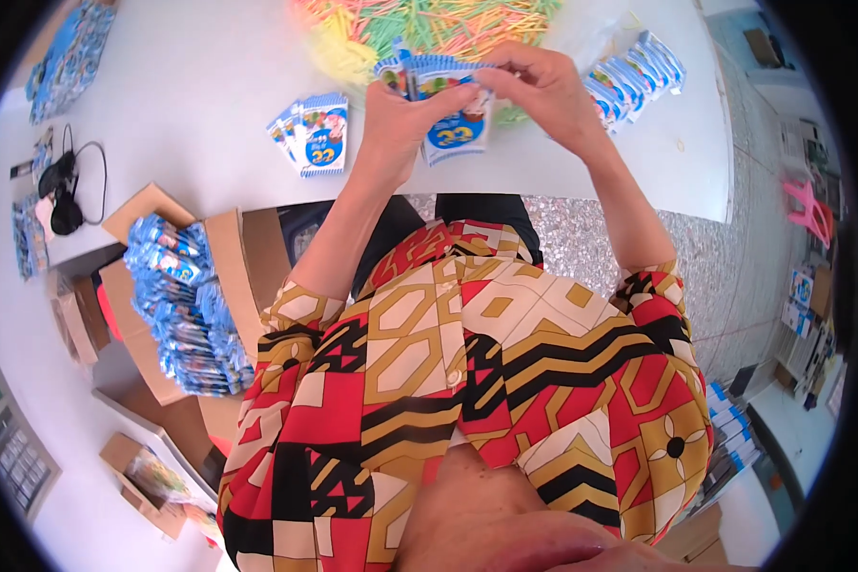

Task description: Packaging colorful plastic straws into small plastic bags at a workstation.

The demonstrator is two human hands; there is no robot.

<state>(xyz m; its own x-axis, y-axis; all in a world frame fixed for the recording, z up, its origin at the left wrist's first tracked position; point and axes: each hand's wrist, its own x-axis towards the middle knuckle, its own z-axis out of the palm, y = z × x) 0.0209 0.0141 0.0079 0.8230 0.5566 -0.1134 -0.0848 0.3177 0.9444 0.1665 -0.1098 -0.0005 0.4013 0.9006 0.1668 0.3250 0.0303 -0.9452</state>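
Observation:
My left hand (405,119) grips a small blue and white printed packet (453,129) over the white table (191,86). My right hand (543,86) pinches the top edge of the same packet from the right. Just beyond both hands lies a heap of thin coloured sticks (419,27) in yellow, green and pink. A short stack of matching packets (315,133) rests on the table to the left of my left hand. Another row of packets (634,76) lies fanned out to the right of my right hand.
An open cardboard box (224,272) at my left holds several blue packets (186,315). A black cable and device (65,186) lie at the table's left end. More blue packets (67,52) sit far left. A pink stool (810,210) stands on the floor at right.

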